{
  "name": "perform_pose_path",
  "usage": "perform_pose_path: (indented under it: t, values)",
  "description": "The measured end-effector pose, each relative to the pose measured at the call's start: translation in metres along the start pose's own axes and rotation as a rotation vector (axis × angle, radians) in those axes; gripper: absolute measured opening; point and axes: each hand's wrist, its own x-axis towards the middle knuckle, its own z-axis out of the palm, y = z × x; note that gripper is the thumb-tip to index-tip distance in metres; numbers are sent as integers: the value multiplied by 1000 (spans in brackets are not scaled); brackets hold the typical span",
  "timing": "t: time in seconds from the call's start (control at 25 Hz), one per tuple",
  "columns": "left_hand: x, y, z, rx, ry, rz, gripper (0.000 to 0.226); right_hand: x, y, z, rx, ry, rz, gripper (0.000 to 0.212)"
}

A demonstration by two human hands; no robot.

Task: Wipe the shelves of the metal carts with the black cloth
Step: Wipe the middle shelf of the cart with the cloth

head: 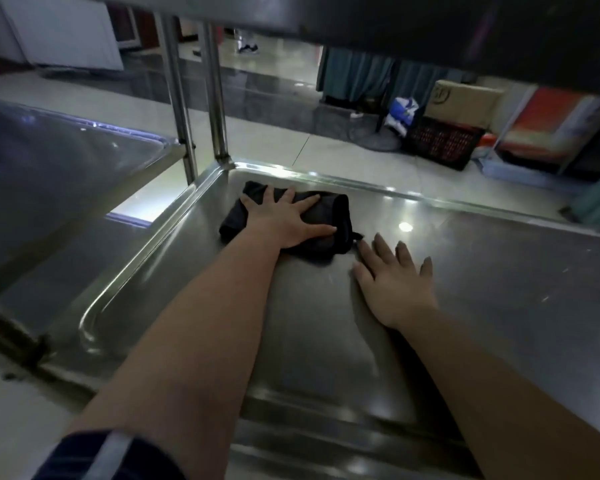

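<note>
A folded black cloth [329, 220] lies near the far left corner of a stainless steel cart shelf [499, 271]. My left hand [284, 220] presses flat on the cloth with its fingers spread. Just to the right of the cloth, my right hand [395, 275] rests flat on the bare metal, fingers straight and spread, its fingertips close to the cloth's edge. The underside of the shelf above [430, 22] crosses the top of the view.
A second metal cart [66, 168] stands close on the left, its post [177, 98] beside this cart's post [217, 95]. Beyond the shelf's far rim lie a tiled floor, a black crate [440, 143], a cardboard box [461, 102], and blue curtains [357, 74].
</note>
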Motion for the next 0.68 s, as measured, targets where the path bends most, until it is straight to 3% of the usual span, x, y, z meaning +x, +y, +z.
perform_pose_path:
  t: [0.28,0.44,0.68]
  values:
    - [30,11,-6,14,-29,23,94,2,1,1,0,15,-8,58]
    - [-45,-4,-8,32,-109,82,94,1,1,-1,22,13,-4,53]
    - [-199,-41,24,62,-22,219,89,-2,1,-1,11,-4,-2,57]
